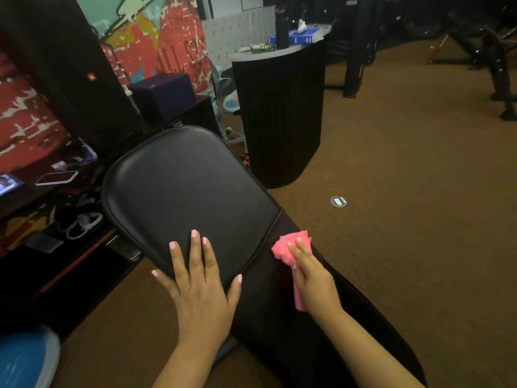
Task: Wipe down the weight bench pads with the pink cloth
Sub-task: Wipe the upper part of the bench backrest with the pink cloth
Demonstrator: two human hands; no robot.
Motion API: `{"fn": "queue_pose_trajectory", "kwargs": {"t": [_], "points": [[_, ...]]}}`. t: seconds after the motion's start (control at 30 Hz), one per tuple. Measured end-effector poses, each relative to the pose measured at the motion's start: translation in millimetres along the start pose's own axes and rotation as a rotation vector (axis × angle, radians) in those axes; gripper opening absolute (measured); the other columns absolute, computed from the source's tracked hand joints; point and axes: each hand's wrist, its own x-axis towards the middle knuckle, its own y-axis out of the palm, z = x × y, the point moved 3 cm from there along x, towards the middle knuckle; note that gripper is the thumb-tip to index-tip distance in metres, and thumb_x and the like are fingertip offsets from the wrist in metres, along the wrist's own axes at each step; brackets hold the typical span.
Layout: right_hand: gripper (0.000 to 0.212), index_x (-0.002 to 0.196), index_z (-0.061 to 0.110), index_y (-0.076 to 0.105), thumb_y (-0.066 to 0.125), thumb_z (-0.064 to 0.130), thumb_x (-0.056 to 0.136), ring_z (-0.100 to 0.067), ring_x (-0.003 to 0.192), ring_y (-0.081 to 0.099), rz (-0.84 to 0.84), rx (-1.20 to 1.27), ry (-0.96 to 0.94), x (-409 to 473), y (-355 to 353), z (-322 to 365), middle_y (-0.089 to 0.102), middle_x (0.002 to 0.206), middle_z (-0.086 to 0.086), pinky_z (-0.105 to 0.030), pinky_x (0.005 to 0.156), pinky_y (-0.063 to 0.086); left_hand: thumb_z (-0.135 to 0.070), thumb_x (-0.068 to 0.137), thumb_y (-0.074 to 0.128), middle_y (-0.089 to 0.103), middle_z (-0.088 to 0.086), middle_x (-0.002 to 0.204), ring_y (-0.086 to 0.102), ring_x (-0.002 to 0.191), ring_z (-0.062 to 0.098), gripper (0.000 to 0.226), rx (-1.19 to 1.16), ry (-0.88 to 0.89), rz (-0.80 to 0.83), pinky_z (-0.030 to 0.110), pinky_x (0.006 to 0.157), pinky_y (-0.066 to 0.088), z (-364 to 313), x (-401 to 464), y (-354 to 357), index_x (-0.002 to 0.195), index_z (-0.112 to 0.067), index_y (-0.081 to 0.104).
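The black padded bench runs from the centre toward the lower right. Its wide seat pad (184, 189) lies ahead, and the long back pad (335, 326) stretches toward me. My left hand (200, 287) rests flat on the near end of the seat pad, fingers spread and straight. My right hand (313, 278) presses the bunched pink cloth (288, 247) onto the back pad just past the seam between the pads. A strip of cloth trails back under my right palm.
A black ribbed counter (279, 113) stands beyond the bench, holding a bottle and a blue box. A low shelf on the left carries a phone (56, 177) and cables. A blue ball (25, 359) sits at lower left. Brown carpet (419, 191) spreads to the right.
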Motion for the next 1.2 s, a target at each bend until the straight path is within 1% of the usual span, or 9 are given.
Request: {"fn": "queue_pose_trajectory", "kwargs": {"t": [0.17, 0.27, 0.43, 0.5, 0.6, 0.73, 0.9, 1.07, 1.2], "points": [[0.050, 0.140, 0.030, 0.037, 0.045, 0.009, 0.094, -0.019, 0.132, 0.039, -0.072, 0.040, 0.158, 26, -4, -9, 0.038, 0.147, 0.001, -0.023, 0.102, 0.029, -0.065, 0.093, 0.004, 0.015, 0.015, 0.160, -0.006, 0.148, 0.039, 0.084, -0.005, -0.003, 0.004, 0.058, 0.112, -0.017, 0, 1, -2, 0.147, -0.003, 0.020], [0.048, 0.141, 0.029, 0.035, 0.040, 0.013, 0.096, -0.027, 0.118, 0.051, -0.095, 0.087, 0.259, 49, -5, 4, 0.051, 0.134, -0.009, -0.031, 0.091, 0.039, -0.066, 0.093, 0.003, 0.015, 0.015, 0.160, -0.006, 0.148, 0.039, 0.083, -0.002, -0.003, 0.006, 0.058, 0.112, -0.017, 0, 1, -2, 0.147, -0.004, 0.018], [0.050, 0.141, 0.032, 0.034, 0.043, 0.012, 0.095, -0.022, 0.120, 0.050, -0.077, 0.058, 0.131, 55, 1, 27, 0.048, 0.138, -0.001, -0.034, 0.097, 0.040, -0.065, 0.092, 0.002, 0.015, 0.016, 0.160, -0.005, 0.147, 0.040, 0.085, 0.003, -0.010, 0.003, 0.059, 0.112, -0.017, 1, 1, 0, 0.147, -0.003, 0.021], [0.052, 0.140, 0.031, 0.037, 0.046, 0.010, 0.094, -0.017, 0.130, 0.042, -0.064, 0.039, 0.027, 43, 4, 26, 0.038, 0.146, 0.007, -0.028, 0.105, 0.032, -0.065, 0.092, 0.002, 0.015, 0.016, 0.160, -0.005, 0.147, 0.040, 0.086, 0.006, -0.013, -0.001, 0.059, 0.112, -0.017, 1, 0, 0, 0.147, -0.002, 0.023], [0.053, 0.136, 0.033, 0.042, 0.051, 0.008, 0.091, -0.010, 0.130, 0.039, -0.042, -0.006, -0.069, 23, 1, 10, 0.034, 0.147, 0.012, -0.016, 0.099, 0.025, -0.064, 0.093, 0.006, 0.015, 0.016, 0.160, -0.004, 0.147, 0.040, 0.083, 0.008, -0.009, -0.021, 0.060, 0.112, -0.016, -2, -1, -1, 0.147, -0.002, 0.022], [0.053, 0.136, 0.032, 0.042, 0.050, 0.005, 0.091, -0.012, 0.133, 0.036, -0.063, 0.014, 0.034, 26, -6, -9, 0.034, 0.148, 0.009, -0.017, 0.101, 0.024, -0.064, 0.094, 0.006, 0.014, 0.015, 0.160, -0.004, 0.147, 0.040, 0.082, 0.002, -0.003, -0.027, 0.060, 0.112, -0.014, -2, 0, -1, 0.147, -0.003, 0.019], [0.048, 0.139, 0.025, 0.039, 0.041, 0.011, 0.093, -0.023, 0.127, 0.044, -0.110, 0.079, 0.233, 58, -6, 5, 0.047, 0.139, -0.005, -0.034, 0.101, 0.036, -0.064, 0.094, 0.009, 0.015, 0.015, 0.160, -0.004, 0.147, 0.040, 0.083, 0.016, -0.014, -0.015, 0.060, 0.112, -0.015, -1, 1, 1, 0.146, -0.002, 0.024], [0.050, 0.139, 0.028, 0.039, 0.043, 0.009, 0.094, -0.019, 0.124, 0.047, -0.112, 0.098, 0.090, 56, 1, 32, 0.047, 0.139, 0.001, -0.030, 0.098, 0.038, -0.065, 0.093, 0.003, 0.015, 0.015, 0.160, -0.004, 0.147, 0.040, 0.084, 0.034, -0.022, -0.026, 0.061, 0.111, -0.014, 0, 0, 2, 0.147, -0.003, 0.022], [0.052, 0.135, 0.031, 0.044, 0.051, 0.006, 0.090, -0.011, 0.130, 0.040, -0.078, 0.040, -0.056, 32, 5, 18, 0.037, 0.145, 0.012, -0.021, 0.103, 0.029, -0.059, 0.087, 0.029, 0.017, 0.016, 0.159, -0.004, 0.148, 0.040, 0.082, 0.036, -0.018, -0.070, 0.064, 0.111, -0.009, -1, -1, 2, 0.146, -0.001, 0.027]]}}
